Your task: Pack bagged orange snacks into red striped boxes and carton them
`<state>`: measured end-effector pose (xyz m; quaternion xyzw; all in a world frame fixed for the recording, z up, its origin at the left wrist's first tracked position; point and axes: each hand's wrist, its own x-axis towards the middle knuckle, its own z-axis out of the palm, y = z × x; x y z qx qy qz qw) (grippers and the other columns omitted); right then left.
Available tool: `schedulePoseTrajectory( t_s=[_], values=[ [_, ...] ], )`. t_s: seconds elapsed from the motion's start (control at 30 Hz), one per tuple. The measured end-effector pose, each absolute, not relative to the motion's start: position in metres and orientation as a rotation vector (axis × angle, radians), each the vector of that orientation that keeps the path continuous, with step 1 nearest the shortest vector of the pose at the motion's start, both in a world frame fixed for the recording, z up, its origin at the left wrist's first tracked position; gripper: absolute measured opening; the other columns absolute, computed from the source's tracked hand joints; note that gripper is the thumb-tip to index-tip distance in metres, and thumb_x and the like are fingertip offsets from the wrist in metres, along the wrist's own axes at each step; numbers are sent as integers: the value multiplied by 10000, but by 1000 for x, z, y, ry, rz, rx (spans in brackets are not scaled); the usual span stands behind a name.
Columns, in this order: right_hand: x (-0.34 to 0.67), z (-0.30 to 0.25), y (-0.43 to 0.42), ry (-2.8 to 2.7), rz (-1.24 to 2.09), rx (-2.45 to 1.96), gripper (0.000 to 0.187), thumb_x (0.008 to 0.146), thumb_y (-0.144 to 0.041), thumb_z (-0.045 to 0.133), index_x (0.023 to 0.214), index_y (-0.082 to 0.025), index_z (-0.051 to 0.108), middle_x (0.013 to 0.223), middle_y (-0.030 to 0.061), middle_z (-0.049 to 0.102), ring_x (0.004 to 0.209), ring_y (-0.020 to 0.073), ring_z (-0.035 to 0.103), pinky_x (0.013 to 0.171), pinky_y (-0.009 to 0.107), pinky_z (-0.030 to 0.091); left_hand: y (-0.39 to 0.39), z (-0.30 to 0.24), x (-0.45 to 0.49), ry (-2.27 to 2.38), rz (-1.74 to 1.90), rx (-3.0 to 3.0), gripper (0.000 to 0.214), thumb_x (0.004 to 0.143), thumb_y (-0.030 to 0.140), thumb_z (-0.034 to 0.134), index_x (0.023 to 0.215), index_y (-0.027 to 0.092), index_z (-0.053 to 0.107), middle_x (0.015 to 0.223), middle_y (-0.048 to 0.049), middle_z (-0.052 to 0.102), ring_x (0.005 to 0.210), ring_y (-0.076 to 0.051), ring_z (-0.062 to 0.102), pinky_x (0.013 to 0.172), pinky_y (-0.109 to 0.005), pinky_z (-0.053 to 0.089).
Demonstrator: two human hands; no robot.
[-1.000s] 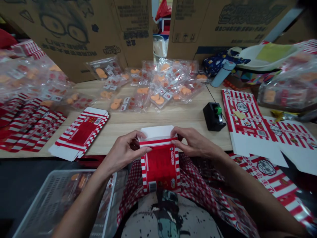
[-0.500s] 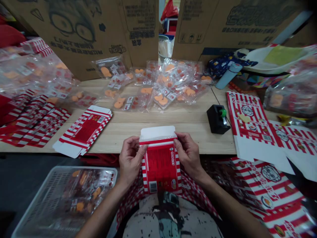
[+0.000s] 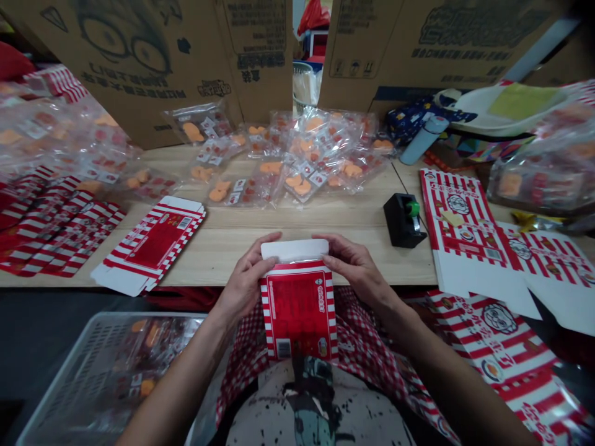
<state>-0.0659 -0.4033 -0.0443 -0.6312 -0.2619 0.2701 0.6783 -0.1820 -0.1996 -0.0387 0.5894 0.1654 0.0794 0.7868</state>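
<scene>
I hold a red-and-white striped carton box (image 3: pixel 299 313) upright over my lap, at the near edge of the wooden table (image 3: pixel 288 232). My left hand (image 3: pixel 246 279) grips its upper left corner, fingers curled over the white top flap (image 3: pixel 294 249). My right hand (image 3: pixel 354 267) grips the upper right corner, fingers pressing on the same flap. The flap is bent down over the box mouth.
Clear packets of orange snacks (image 3: pixel 297 155) lie piled across the table's far side. Flat striped cartons lie at left (image 3: pixel 151 241) and at right (image 3: pixel 469 223). A black tape dispenser (image 3: pixel 402 220) stands right of my hands. A white basket (image 3: pixel 106 371) holds packets by my left knee. Large cardboard boxes (image 3: pixel 153 56) wall the back.
The white flap stood upright before; now it is folded down over the box top. Both hands moved up from the box's sides onto the flap.
</scene>
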Motion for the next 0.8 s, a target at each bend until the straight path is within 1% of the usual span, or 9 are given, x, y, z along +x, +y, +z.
schedulePoseTrajectory(
  t_s=[0.07, 0.13, 0.2, 0.27, 0.37, 0.5, 0.57, 0.7, 0.8],
  values=[
    [-64, -46, -405, -640, 568, -1490, 204, 920, -316, 654, 1099, -224, 685, 983, 31, 691, 900, 188, 634, 820, 337, 503, -195, -41, -183, 336, 49, 1227, 418, 857, 375, 744, 1240, 212, 697, 997, -69, 773, 824, -201, 713, 775, -312, 561],
    [-61, -47, -408, -716, 489, -1524, 106, 937, -287, 635, 977, -219, 705, 952, 29, 701, 878, 182, 643, 790, 328, 503, -189, -44, -186, 304, 14, 1250, 355, 876, 386, 736, 1193, 225, 743, 1062, -81, 780, 914, -213, 720, 842, -324, 555],
    [-58, -47, -411, -855, 442, -1518, 93, 950, -254, 613, 949, -218, 699, 993, 39, 717, 910, 184, 662, 812, 334, 507, -185, -46, -189, 229, 18, 1326, 324, 876, 411, 737, 1139, 227, 780, 1143, -105, 770, 1045, -244, 706, 926, -354, 538],
    [-54, -44, -415, -1009, 477, -1513, 114, 958, -228, 588, 1010, -216, 688, 1110, 62, 721, 998, 197, 669, 868, 352, 506, -183, -45, -190, 157, 30, 1378, 327, 844, 467, 757, 1031, 205, 815, 1207, -129, 750, 1141, -280, 677, 982, -380, 517],
    [-49, -34, -417, -1076, 617, -1579, 125, 967, -253, 564, 1030, -198, 656, 1076, 73, 714, 968, 198, 656, 844, 345, 503, -189, -40, -189, 250, 73, 1410, 288, 793, 453, 811, 924, 197, 825, 1079, -110, 786, 1015, -245, 713, 924, -349, 537],
    [-45, -18, -414, -966, 845, -1575, 192, 955, -379, 601, 967, -190, 576, 939, 40, 663, 792, 158, 594, 710, 290, 481, -198, -29, -186, 384, 57, 1385, 384, 746, 335, 872, 1104, 236, 776, 1066, -55, 795, 901, -180, 724, 846, -295, 558],
    [-46, -12, -412, -960, 916, -1573, 232, 959, -419, 594, 962, -192, 549, 897, 27, 643, 745, 145, 560, 659, 268, 456, -200, -25, -186, 388, 13, 1382, 380, 743, 331, 877, 1093, 223, 778, 1055, -49, 794, 849, -155, 719, 797, -260, 557],
    [-49, -4, -408, -1067, 738, -1715, 109, 952, -294, 554, 983, -191, 564, 862, 19, 645, 738, 141, 548, 666, 263, 428, -200, -23, -188, 396, -30, 1365, 293, 785, 349, 848, 1029, 197, 793, 919, -33, 795, 735, -121, 697, 702, -215, 539],
    [-50, 1, -406, -1111, 623, -1828, 104, 942, -236, 519, 963, -183, 606, 827, 16, 655, 722, 138, 550, 671, 262, 421, -200, -24, -189, 368, 18, 1320, 270, 828, 360, 813, 1050, 210, 782, 887, -15, 788, 728, -113, 696, 687, -199, 532]
  ],
)
